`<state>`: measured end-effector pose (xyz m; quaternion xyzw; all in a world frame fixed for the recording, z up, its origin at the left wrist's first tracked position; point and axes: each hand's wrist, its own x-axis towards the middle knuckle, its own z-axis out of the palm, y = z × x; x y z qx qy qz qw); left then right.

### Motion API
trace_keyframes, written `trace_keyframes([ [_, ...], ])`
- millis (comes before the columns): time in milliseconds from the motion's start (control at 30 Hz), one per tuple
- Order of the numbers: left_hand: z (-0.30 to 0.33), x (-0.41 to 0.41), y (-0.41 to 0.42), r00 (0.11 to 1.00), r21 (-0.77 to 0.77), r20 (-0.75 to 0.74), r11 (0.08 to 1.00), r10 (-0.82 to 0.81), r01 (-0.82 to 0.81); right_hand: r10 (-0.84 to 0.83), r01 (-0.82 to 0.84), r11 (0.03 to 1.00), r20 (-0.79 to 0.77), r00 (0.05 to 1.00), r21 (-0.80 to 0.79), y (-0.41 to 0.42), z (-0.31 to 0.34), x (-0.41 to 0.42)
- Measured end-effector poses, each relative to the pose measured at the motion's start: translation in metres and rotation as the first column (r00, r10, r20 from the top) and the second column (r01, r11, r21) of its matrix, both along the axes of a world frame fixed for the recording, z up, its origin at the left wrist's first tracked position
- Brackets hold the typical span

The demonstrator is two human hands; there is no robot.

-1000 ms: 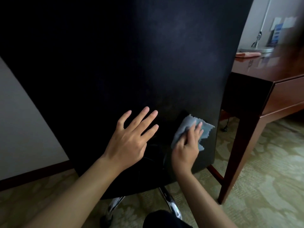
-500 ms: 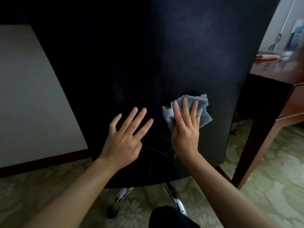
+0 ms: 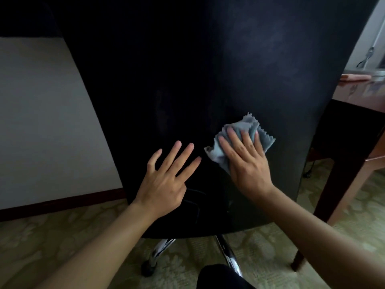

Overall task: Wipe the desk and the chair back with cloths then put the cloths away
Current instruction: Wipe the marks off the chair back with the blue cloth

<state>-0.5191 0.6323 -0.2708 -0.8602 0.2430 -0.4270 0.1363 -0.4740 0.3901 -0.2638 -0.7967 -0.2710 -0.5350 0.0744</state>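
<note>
A tall black chair back fills most of the view. My right hand lies flat with straight fingers on a crumpled grey cloth, pressing it against the lower right part of the chair back. To its left my left hand rests flat on the chair back with fingers spread and holds nothing. At the far right, on the wooden desk, lies an orange cloth.
The desk's leg stands close to the chair's right edge. A lamp base sits on the desk behind the orange cloth. Chrome chair legs show below over patterned green carpet. A pale wall with dark skirting is at the left.
My right hand has slid the grey cloth up the chair back and flattened on it. My left hand stays on the chair back. The view has shifted so the desk sits further right.
</note>
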Motion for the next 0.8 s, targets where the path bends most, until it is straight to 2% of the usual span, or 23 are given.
trace_keyframes([
  [67, 0.000, -0.001, 0.001, 1.000, 0.006, -0.009, 1.000, 0.007, -0.007, 0.026, -0.026, 1.000, -0.004, 1.000, -0.008, 0.009, -0.018, -0.001],
  [167, -0.002, -0.002, 0.004, 0.999, 0.034, -0.033, 0.999, 0.034, -0.033, 0.086, -0.127, 0.943, -0.141, 0.986, -0.308, -0.007, -0.089, -0.003],
  [233, 0.000, -0.005, 0.007, 0.998, 0.043, -0.043, 0.998, 0.042, -0.040, 0.020, -0.143, 0.852, -0.242, 0.970, -0.504, -0.024, -0.126, -0.010],
  [300, 0.002, -0.008, 0.008, 0.998, 0.031, -0.049, 0.999, 0.036, -0.034, -0.038, -0.121, 0.806, -0.255, 0.966, -0.579, -0.038, -0.129, -0.010],
  [367, 0.007, -0.011, 0.010, 0.999, 0.016, -0.043, 0.999, 0.028, -0.027, 0.018, -0.120, 0.850, -0.199, 0.980, -0.514, -0.038, -0.096, -0.003],
  [433, 0.012, -0.010, 0.011, 0.999, -0.024, -0.032, 1.000, 0.017, -0.018, 0.077, -0.107, 0.923, -0.095, 0.993, -0.371, -0.029, -0.042, 0.002],
  [533, 0.018, -0.010, 0.008, 1.000, -0.121, 0.001, 0.992, 0.026, -0.025, 0.036, -0.034, 0.990, 0.008, 0.999, -0.137, -0.004, 0.022, 0.002],
  [600, 0.021, -0.011, 0.002, 1.000, -0.160, 0.010, 0.987, 0.024, -0.022, 0.012, -0.010, 0.998, 0.023, 1.000, -0.057, 0.011, 0.023, 0.000],
  [633, 0.022, -0.011, -0.001, 1.000, -0.161, -0.001, 0.987, 0.021, -0.021, 0.014, -0.013, 0.997, 0.004, 1.000, -0.071, 0.014, 0.008, -0.002],
  [700, 0.018, -0.012, -0.005, 0.999, -0.140, -0.047, 0.990, 0.024, -0.030, 0.026, -0.045, 0.971, -0.083, 0.996, -0.235, 0.009, -0.050, -0.007],
  [800, 0.011, -0.014, -0.006, 0.995, -0.084, -0.097, 0.995, 0.037, -0.045, -0.106, -0.069, 0.779, -0.239, 0.965, -0.624, -0.012, -0.135, -0.026],
])
